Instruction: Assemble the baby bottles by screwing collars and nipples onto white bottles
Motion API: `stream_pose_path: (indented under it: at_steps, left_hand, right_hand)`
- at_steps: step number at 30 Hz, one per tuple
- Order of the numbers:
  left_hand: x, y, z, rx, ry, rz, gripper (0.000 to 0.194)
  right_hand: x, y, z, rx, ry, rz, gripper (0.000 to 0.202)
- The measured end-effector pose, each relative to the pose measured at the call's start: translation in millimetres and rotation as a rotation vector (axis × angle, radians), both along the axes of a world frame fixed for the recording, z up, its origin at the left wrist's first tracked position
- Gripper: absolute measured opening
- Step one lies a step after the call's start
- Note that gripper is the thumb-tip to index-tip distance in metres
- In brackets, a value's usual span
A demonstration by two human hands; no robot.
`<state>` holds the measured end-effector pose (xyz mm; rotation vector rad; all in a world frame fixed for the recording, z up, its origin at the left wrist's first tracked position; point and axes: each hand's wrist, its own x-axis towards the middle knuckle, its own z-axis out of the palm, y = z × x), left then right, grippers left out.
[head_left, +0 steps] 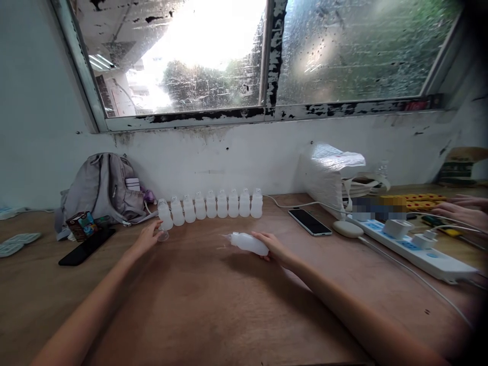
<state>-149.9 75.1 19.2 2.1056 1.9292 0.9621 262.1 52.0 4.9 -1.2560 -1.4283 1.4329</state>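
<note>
My right hand (271, 246) is wrapped round the base of a translucent white squeeze bottle (249, 243). That bottle is tipped nearly on its side above the table, its clear nozzle end pointing left. My left hand (148, 237) is at the left end of a row of several similar white bottles (211, 205), which stand upright. At its fingertips is a small clear cap (163, 236), just in front of the leftmost bottle (164, 215). The fingers look pinched at the cap's edge, though the exact contact is small and hard to see.
A grey backpack (102, 188), a small box (82, 226) and a black phone (87, 247) lie at left. Rightward are another phone (309, 222), a pale oval device (347, 229), a power strip (415, 246) with cables and another person's hand (463, 211).
</note>
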Motion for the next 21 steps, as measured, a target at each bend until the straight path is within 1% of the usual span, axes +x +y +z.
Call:
stream_pose_path:
  at_steps: [3,5,6,8,10,12,14,15,16,18,21]
  left_hand:
    - [6.6,1.8,3.5,0.017,-0.055,0.007,0.041]
    - [19.1,0.2,7.9,0.026,-0.087,-0.006,0.043]
    - [29.2,-2.1,10.2,0.025,-0.120,-0.027,0.045]
    - [56.9,-9.9,13.6,0.006,-0.216,-0.094,0.050]
    - [90.8,-20.5,13.8,-0.085,-0.540,-0.217,0.050]
    - [123.4,-31.2,9.6,-0.143,-0.716,-0.310,0.046]
    - [147.4,-39.2,1.5,-0.156,-0.813,-0.339,0.043]
    - [154.9,-41.9,-3.4,-0.162,-0.840,-0.339,0.042]
    - [159.5,-43.8,-8.2,-0.166,-0.852,-0.341,0.041]
    - [161.4,-46.3,-16.3,-0.174,-0.851,-0.346,0.039]
    - [155.2,-49.8,-21.0,-0.185,-0.815,-0.349,0.038]
  right_hand:
    - [-0.9,-3.6,6.3,-0.016,-0.004,-0.019,0.038]
    - [-1.8,-5.1,9.0,-0.025,-0.006,-0.027,0.039]
    - [-2.3,-5.6,9.7,-0.025,-0.007,-0.024,0.039]
    - [-3.2,-6.3,10.0,-0.014,-0.005,-0.015,0.038]
    - [-4.0,-6.7,9.1,0.017,0.006,-0.013,0.037]
    - [-4.3,-6.7,7.4,0.052,0.012,-0.018,0.035]
    - [-4.3,-6.5,5.4,0.076,0.004,-0.017,0.034]
    - [-4.2,-6.3,4.5,0.083,-0.006,-0.017,0.034]
    - [-4.1,-6.3,3.7,0.089,-0.017,-0.016,0.033]
    - [-4.4,-6.6,3.1,0.102,-0.039,-0.013,0.033]
    - [-6.5,-9.2,4.6,0.116,-0.073,0.007,0.033]
